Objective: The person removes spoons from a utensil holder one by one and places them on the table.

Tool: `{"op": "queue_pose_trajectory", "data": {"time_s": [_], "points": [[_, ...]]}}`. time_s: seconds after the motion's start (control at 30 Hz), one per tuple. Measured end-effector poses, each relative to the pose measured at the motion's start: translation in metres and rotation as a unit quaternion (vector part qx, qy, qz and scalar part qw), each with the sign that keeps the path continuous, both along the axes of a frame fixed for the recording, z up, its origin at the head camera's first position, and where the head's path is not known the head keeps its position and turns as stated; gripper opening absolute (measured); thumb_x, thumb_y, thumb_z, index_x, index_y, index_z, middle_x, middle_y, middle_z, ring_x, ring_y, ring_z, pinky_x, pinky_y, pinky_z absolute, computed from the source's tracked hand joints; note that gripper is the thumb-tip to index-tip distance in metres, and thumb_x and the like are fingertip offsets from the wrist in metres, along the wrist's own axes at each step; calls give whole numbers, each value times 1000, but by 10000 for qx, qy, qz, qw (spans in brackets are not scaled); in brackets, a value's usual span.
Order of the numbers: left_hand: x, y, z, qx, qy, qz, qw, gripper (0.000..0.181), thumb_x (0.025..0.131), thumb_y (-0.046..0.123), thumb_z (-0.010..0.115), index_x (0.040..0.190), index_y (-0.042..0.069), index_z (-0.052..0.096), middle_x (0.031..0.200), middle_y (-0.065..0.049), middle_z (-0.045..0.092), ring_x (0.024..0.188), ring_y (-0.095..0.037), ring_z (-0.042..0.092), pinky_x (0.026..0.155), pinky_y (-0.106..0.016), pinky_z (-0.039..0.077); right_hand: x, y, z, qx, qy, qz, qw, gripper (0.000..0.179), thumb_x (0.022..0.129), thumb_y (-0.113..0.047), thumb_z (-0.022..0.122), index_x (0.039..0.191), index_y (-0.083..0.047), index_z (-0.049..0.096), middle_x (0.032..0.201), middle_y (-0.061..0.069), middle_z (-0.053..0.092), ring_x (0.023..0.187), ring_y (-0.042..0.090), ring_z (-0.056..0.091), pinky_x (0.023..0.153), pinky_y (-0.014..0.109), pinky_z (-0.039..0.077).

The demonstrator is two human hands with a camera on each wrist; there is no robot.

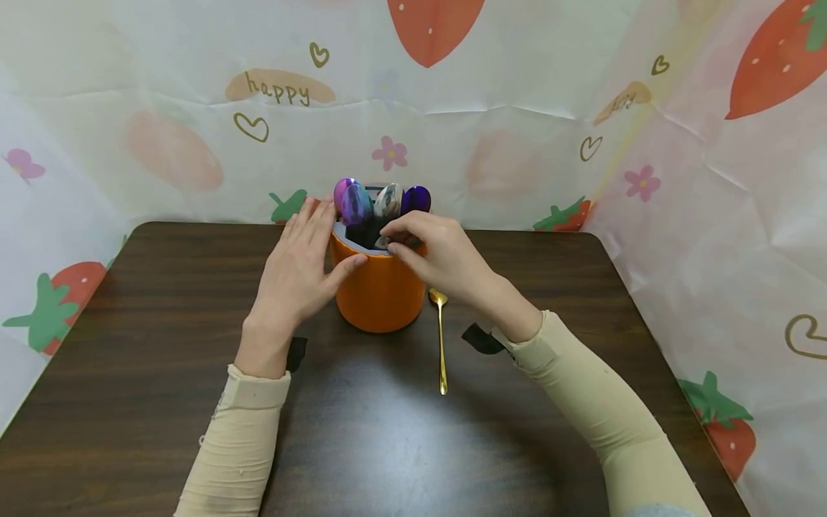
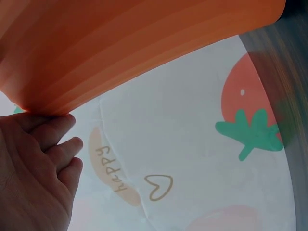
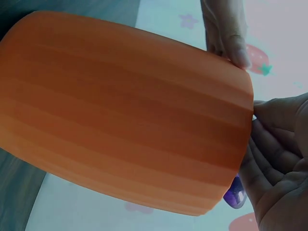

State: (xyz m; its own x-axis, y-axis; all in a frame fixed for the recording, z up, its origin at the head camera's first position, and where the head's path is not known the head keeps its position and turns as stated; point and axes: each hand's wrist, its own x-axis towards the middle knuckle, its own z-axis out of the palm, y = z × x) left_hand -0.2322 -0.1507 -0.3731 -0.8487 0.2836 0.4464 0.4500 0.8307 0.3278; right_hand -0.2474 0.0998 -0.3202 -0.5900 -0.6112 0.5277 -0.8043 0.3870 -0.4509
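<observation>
An orange ribbed container (image 1: 380, 298) stands upright on the table, several shiny spoon heads sticking up from its mouth. One is blue-purple (image 1: 357, 205), one silver (image 1: 389, 201) and one dark purple (image 1: 416, 199). My left hand (image 1: 293, 269) rests against the container's left side, fingers straight and thumb on the front rim. Over the rim, my right hand (image 1: 446, 251) pinches a small silvery spoon (image 1: 382, 243) between thumb and fingers; its lower part is hidden inside the container. In the right wrist view, the container (image 3: 130, 110) hides what the right fingertips hold.
A gold spoon (image 1: 441, 341) lies on the dark wooden table (image 1: 161, 402), just right of the container. Behind and beside the table hangs a white sheet (image 1: 536, 72) printed with strawberries, flowers and hearts.
</observation>
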Motion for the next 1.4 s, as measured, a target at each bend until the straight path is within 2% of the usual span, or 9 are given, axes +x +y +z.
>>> {"op": "queue_pose_trajectory", "data": {"time_s": [0.27, 0.53, 0.9, 1.1, 1.4], "points": [[-2, -1, 2, 5, -49, -3, 10000, 92, 102, 61, 53, 166, 5, 20, 170, -17, 27, 161, -31, 11, 130, -48, 9, 0, -2, 2, 40, 92, -114, 9999, 15, 96, -2, 74, 111, -1, 74, 104, 7, 72, 91, 16, 68, 83, 27, 59], [-1, 0, 1, 47, -35, -24, 10000, 93, 102, 64, 51, 166, 5, 20, 170, -15, 26, 161, -30, 10, 130, -48, 9, -1, -2, 1, -37, 63, -171, 9998, 13, 96, -2, 74, 109, -2, 75, 103, 7, 73, 89, 16, 68, 82, 28, 60], [0, 0, 0, 26, -108, -12, 9999, 91, 103, 61, 53, 166, 5, 19, 171, -15, 25, 161, -30, 11, 130, -47, 8, 1, -1, -1, -575, 48, -239, 9980, 13, 95, -1, 74, 108, -1, 76, 104, 7, 75, 86, 15, 68, 79, 28, 59], [-1, 1, 0, 3, -24, 8, 10000, 92, 102, 62, 54, 166, 5, 20, 170, -15, 26, 160, -35, 14, 130, -48, 8, 3, -1, 3, -949, -31, -234, 9952, 14, 95, 0, 75, 109, -1, 75, 104, 8, 75, 89, 15, 70, 79, 27, 61], [1, 1, 2, -45, -141, 39, 9999, 93, 102, 62, 53, 167, 5, 18, 171, -15, 24, 160, -33, 12, 131, -47, 6, 8, -1, 12, -1427, -212, -227, 9893, 15, 94, 2, 75, 109, 0, 76, 106, 9, 76, 91, 17, 71, 79, 29, 62]]}}
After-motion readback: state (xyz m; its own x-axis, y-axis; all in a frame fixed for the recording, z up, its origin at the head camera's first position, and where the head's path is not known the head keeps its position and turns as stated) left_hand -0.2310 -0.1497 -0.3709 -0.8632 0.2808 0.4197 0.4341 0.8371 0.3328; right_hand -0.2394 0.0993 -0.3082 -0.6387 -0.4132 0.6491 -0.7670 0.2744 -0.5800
